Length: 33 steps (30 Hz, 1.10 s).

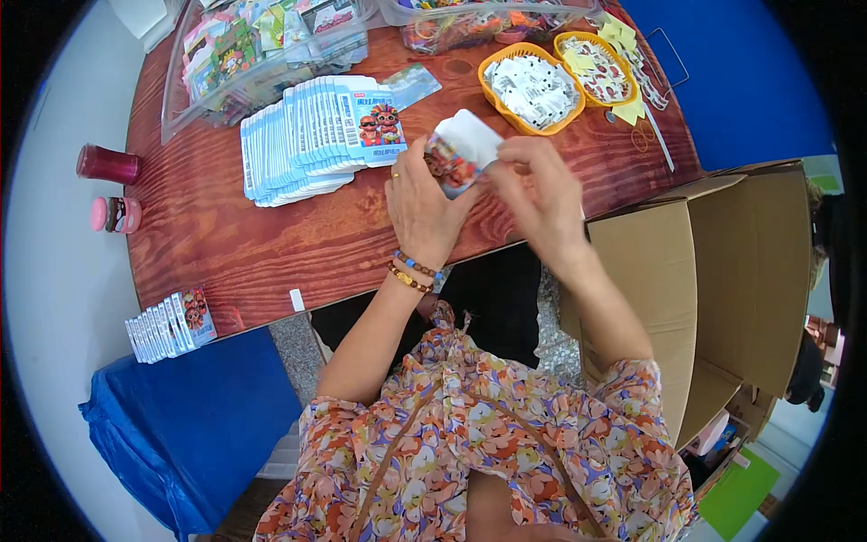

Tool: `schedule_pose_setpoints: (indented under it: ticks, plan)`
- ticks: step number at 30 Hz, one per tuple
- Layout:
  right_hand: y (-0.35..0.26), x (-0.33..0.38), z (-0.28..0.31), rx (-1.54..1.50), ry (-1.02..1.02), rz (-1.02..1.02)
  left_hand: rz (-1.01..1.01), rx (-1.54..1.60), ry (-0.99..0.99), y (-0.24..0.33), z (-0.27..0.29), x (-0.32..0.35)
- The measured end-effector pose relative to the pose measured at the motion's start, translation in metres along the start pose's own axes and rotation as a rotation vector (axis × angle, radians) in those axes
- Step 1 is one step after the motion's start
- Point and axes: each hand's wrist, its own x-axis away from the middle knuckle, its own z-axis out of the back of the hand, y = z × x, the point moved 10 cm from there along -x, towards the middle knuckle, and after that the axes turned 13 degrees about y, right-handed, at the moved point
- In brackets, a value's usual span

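Observation:
My left hand (428, 203) is wrapped round a small cardboard box (454, 169) with a cartoon print and an opened white end. My right hand (546, 194) meets the same box from the right, with thumb and forefinger closed on its edge by the white flap. Whether the box holds anything cannot be seen. Just left of my left hand lies a fanned stack of flat light-blue cartons (307, 135) printed with similar cartoon figures. A row of folded-up small boxes (172, 325) stands at the table's front left corner.
Two yellow baskets (495, 95) hold small white packets and other bits. Clear plastic bins (172, 113) of colourful packets stand at the back. A dark red jar (108, 164) and a pink jar (126, 215) stand at the left edge. A large open cardboard box (643, 289) sits at my right.

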Motion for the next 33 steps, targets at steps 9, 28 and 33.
schedule_pose_setpoints:
  ticks: [9,28,33]
  plan:
    - [0.045,0.028,-0.022,-0.432,0.292,-0.245,-0.011,0.128,0.089,0.008,-0.004,0.013]
    - [0.064,0.054,-0.036,-0.866,-0.030,-0.322,-0.058,0.488,-0.034,-0.005,0.027,0.045]
    - [0.054,0.055,-0.025,-0.716,-0.018,-0.162,-0.261,0.472,0.023,0.012,0.048,0.040]
